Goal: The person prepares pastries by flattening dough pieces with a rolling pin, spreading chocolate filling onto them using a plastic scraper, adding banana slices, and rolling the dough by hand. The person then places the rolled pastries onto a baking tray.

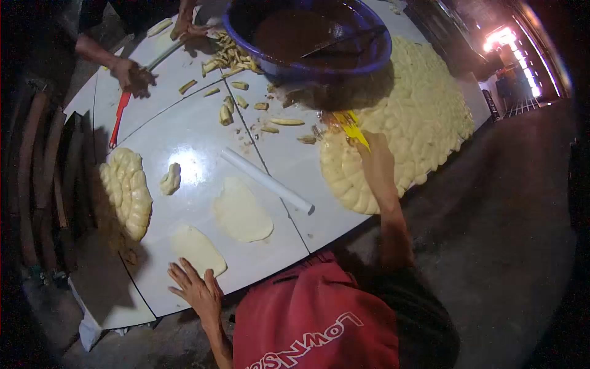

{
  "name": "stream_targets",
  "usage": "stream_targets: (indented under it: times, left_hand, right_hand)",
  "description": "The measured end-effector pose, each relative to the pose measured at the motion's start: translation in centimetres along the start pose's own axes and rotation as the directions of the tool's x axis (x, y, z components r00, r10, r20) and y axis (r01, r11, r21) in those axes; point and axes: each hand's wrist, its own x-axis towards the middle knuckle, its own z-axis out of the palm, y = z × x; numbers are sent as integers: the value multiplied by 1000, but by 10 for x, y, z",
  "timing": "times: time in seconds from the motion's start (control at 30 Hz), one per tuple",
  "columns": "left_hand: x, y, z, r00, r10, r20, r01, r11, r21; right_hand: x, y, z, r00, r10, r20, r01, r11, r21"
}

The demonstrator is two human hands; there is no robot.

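My left hand [198, 294] is spread open at the table's near edge, its fingertips by the lower end of a flattened oval dough sheet [198, 247]. A second dough sheet [244, 212] lies just beyond. My right hand [376, 158] is closed on a yellow scraper-like tool [351, 129], at the left border of a broad layer of packed dough pieces [405, 117]. Brown smears show around the tool's tip, which is partly blurred. Between my hands rests a white rolling rod [267, 180].
A blue basin [230, 27] holds brown paste and a long utensil. Cut banana-like pieces [226, 111] are scattered beside it. Across the table, another person's hands [130, 75] hold a pale rod near a red-handled tool [120, 114]. More dough [128, 192] sits at left.
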Motion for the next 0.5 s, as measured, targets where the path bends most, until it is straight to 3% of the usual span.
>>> stream_targets:
  times: [0.07,0.17,0.27,0.3,0.4,0.5]
  left_hand:
    - [-10,8,-3,993,-115,-4,115,992,-43]
    - [-15,12,-5,981,-192,22,193,981,-24]
    - [-17,11,-1,981,-195,-26,194,980,-40]
    - [-17,11,1,980,-191,-49,188,981,-45]
    - [-20,6,11,976,-184,-116,179,983,-50]
    - [-16,16,3,967,-221,-126,214,975,-64]
  right_hand:
    - [1,4,-14,1000,-4,20,4,1000,10]
    - [13,-29,-69,951,295,97,-290,955,-57]
    - [28,-8,-86,978,196,-67,-167,938,304]
    - [41,-25,-106,978,207,4,-199,937,288]
    - [97,-43,-120,995,-99,20,92,970,223]
    - [170,-68,-101,928,-364,78,349,924,159]
